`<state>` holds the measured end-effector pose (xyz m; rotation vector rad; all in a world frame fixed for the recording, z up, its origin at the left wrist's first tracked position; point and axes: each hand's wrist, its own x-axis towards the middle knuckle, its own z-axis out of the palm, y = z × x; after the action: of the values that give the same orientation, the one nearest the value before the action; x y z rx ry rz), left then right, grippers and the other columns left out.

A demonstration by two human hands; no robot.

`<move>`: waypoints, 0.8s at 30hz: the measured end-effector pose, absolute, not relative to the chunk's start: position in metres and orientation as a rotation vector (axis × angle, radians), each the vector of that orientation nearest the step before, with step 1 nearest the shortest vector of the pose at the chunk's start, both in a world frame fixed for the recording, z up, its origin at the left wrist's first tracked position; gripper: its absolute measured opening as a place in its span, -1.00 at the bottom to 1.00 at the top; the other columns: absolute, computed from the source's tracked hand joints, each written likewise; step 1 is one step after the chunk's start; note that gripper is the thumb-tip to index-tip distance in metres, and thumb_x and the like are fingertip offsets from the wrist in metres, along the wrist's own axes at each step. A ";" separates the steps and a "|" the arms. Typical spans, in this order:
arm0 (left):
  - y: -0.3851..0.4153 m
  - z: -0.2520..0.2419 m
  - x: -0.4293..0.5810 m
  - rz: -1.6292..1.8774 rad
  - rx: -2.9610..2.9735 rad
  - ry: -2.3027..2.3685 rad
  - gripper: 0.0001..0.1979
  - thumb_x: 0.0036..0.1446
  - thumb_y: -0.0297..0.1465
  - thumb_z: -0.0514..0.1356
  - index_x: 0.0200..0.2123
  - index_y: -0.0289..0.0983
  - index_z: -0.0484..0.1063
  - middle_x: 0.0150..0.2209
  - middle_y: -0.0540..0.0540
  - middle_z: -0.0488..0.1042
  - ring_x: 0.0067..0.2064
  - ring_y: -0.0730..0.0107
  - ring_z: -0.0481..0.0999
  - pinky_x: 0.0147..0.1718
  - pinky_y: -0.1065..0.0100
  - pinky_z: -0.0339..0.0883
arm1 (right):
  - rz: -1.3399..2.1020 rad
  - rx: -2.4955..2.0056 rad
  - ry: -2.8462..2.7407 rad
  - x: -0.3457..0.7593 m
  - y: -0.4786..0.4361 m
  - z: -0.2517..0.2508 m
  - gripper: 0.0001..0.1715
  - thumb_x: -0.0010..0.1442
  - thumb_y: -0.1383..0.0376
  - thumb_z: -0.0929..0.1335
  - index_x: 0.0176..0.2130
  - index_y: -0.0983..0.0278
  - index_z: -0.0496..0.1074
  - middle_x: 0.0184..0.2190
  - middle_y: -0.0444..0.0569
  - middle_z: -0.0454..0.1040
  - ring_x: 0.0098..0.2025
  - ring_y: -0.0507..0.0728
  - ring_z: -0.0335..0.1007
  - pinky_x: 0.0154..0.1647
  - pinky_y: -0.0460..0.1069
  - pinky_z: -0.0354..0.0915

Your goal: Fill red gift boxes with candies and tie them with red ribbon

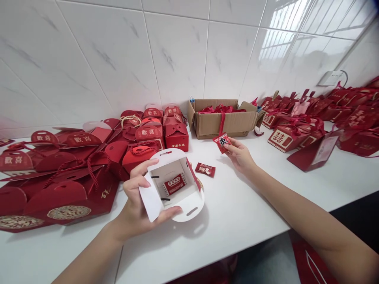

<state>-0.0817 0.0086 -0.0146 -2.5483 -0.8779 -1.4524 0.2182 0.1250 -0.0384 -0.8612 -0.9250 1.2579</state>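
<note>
My left hand (136, 205) grips an open gift box (174, 185), white inside and red outside, held just above the white counter (237, 213). A red wrapped sweet (175, 184) lies at the bottom of the box. My right hand (240, 154) is farther back and to the right, pinching a small red sweet packet (222, 142) between thumb and fingers. Another red sweet packet (205, 169) lies on the counter between the two hands.
Flat and folded red gift boxes (59, 173) are piled at the left. A brown cardboard carton (225, 117) with red ribbons stands against the tiled wall. More red boxes (310, 118) crowd the right. The counter's front edge runs diagonally at lower right.
</note>
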 end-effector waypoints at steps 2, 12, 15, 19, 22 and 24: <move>0.008 -0.014 -0.081 -1.480 -2.559 -0.887 -0.21 -0.26 -0.38 0.47 -0.11 -0.12 -0.04 0.11 -0.34 0.14 0.21 -0.02 0.20 -0.04 -0.10 0.35 | 1.241 -0.874 -0.920 0.218 0.127 -0.041 -0.65 -0.15 0.33 0.51 -0.27 0.19 0.48 -0.26 -0.14 0.57 -0.16 0.10 0.48 0.05 0.08 0.28; 0.005 -0.014 -0.082 -1.503 -2.577 -0.944 -0.22 -0.26 -0.45 0.46 -0.11 -0.12 -0.03 0.13 -0.37 0.14 0.21 -0.07 0.20 -0.06 -0.10 0.35 | 1.270 -0.885 -0.945 0.217 0.125 -0.040 -0.59 -0.17 0.25 0.55 -0.27 0.20 0.45 -0.25 -0.09 0.59 -0.18 0.11 0.52 0.00 0.04 0.31; 0.004 -0.016 -0.083 -1.492 -2.574 -0.976 -0.23 -0.24 -0.46 0.45 -0.11 -0.12 -0.04 0.14 -0.38 0.14 0.22 -0.07 0.18 -0.06 -0.10 0.34 | 1.277 -0.871 -0.980 0.216 0.122 -0.039 -0.57 -0.14 0.23 0.55 -0.22 0.19 0.46 -0.20 -0.08 0.58 -0.16 0.11 0.51 0.01 0.05 0.30; 0.003 -0.015 -0.084 -1.504 -2.568 -0.993 -0.24 -0.24 -0.47 0.45 -0.12 -0.11 -0.03 0.15 -0.34 0.15 0.23 -0.06 0.18 -0.06 -0.09 0.35 | 1.291 -0.896 -1.012 0.217 0.122 -0.042 -0.61 -0.06 0.20 0.51 -0.17 0.16 0.50 -0.16 -0.09 0.57 -0.13 0.11 0.50 0.01 0.03 0.29; 0.005 -0.015 -0.084 -1.497 -2.565 -0.966 -0.25 -0.25 -0.46 0.45 -0.13 -0.10 -0.02 0.15 -0.31 0.16 0.23 -0.05 0.18 -0.05 -0.10 0.36 | 1.295 -0.932 -0.982 0.220 0.124 -0.044 -0.69 -0.05 0.20 0.49 -0.23 0.17 0.52 -0.20 -0.10 0.58 -0.14 0.11 0.50 -0.03 0.02 0.30; 0.006 -0.016 -0.084 -1.498 -2.563 -0.936 -0.23 -0.26 -0.44 0.46 -0.12 -0.10 -0.02 0.15 -0.30 0.15 0.22 -0.04 0.19 -0.05 -0.11 0.36 | 1.292 -0.947 -0.964 0.221 0.125 -0.045 -0.71 -0.04 0.19 0.49 -0.25 0.17 0.52 -0.22 -0.11 0.58 -0.15 0.11 0.51 -0.05 0.01 0.30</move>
<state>-0.0836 0.0060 -0.0157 -2.5625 -0.9364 -1.4982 0.2208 0.1251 -0.0451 -0.9467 -0.9637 1.2924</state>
